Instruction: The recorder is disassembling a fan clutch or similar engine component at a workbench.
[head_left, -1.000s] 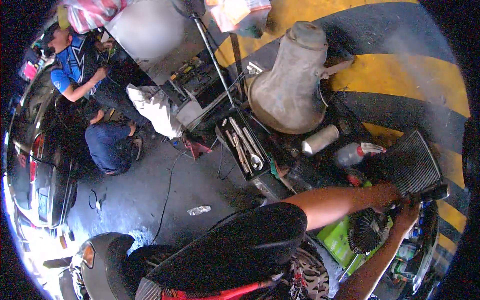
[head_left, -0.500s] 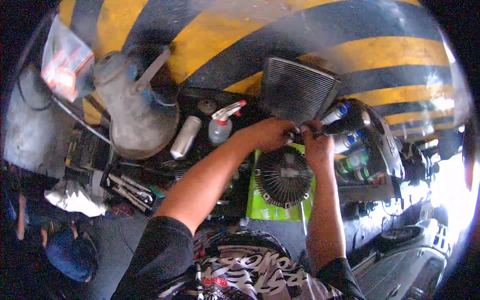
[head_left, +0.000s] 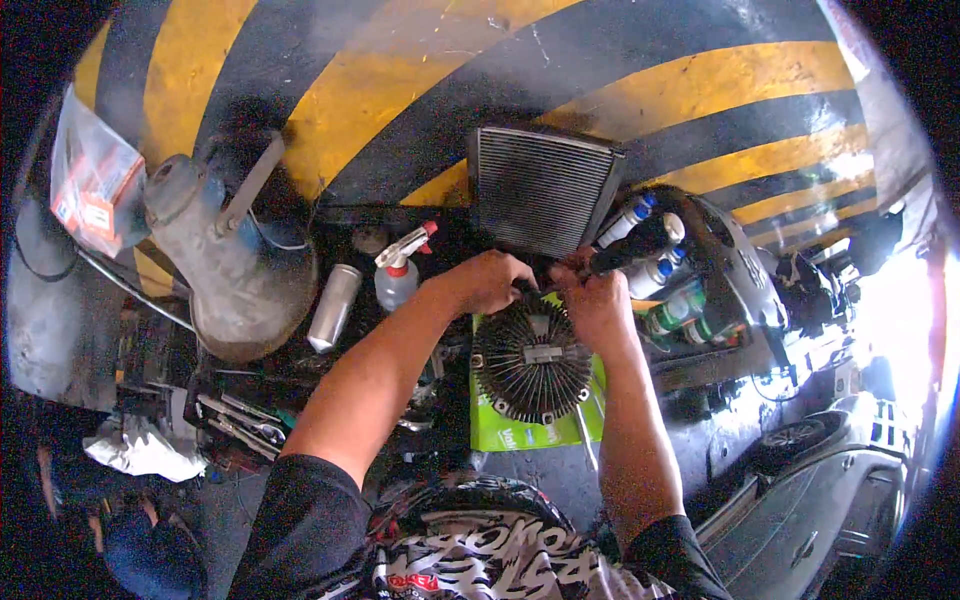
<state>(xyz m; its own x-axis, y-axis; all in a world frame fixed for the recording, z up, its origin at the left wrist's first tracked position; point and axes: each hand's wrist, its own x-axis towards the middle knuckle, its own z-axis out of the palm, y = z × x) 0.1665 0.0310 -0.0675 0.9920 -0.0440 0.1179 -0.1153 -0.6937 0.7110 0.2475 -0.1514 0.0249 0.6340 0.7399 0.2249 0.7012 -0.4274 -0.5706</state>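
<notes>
A round, black-finned fan clutch [head_left: 530, 375] lies on a flat green box [head_left: 500, 436], in front of me. At its far edge my left hand [head_left: 490, 283] has its fingers curled closed, around something dark I cannot make out. Just to its right, my right hand [head_left: 596, 302] is closed too, thumb and fingers pinched together; what they grip is too small to name. A narrow gap separates the two hands. Beside the clutch's right edge a thin metal rod [head_left: 587, 437] rests over the box.
A finned radiator core [head_left: 545, 185] stands beyond my hands. To the left are a spray bottle [head_left: 396, 285], a silver can [head_left: 335, 308] and a large grey metal housing [head_left: 245, 280]. Blue-capped bottles [head_left: 630, 220] stand at right. Farther left, a person [head_left: 150, 545] is low down near tools [head_left: 240, 420].
My hands, close together before around a small shiny piece, are now farther apart at the clutch's far edge. The whole view has shifted, so the bench things sit farther left.
</notes>
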